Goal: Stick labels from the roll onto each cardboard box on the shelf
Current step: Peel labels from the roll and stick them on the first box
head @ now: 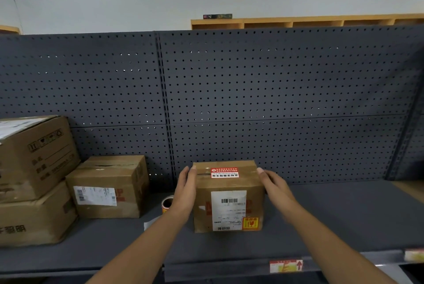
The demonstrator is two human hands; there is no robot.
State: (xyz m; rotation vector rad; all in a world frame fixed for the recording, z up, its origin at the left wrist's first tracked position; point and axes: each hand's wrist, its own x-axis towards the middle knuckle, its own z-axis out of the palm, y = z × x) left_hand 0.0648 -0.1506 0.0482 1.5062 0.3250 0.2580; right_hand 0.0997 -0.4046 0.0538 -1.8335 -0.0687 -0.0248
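A small cardboard box [227, 194] stands in the middle of the dark shelf [332, 215]. It bears a red and white label [224, 172] on top, a white shipping label and a red-yellow sticker on its front. My left hand [185, 192] lies flat against the box's left side with straight fingers. My right hand [275, 188] lies against its right side, fingers straight. The label roll [167, 204] stands on the shelf just left of my left wrist, partly hidden by it.
A medium box [107, 187] with a white label sits to the left. Two larger boxes [34, 180] are stacked at the far left. A perforated dark back panel [252, 100] rises behind. Stickers mark the shelf's front edge [285, 265].
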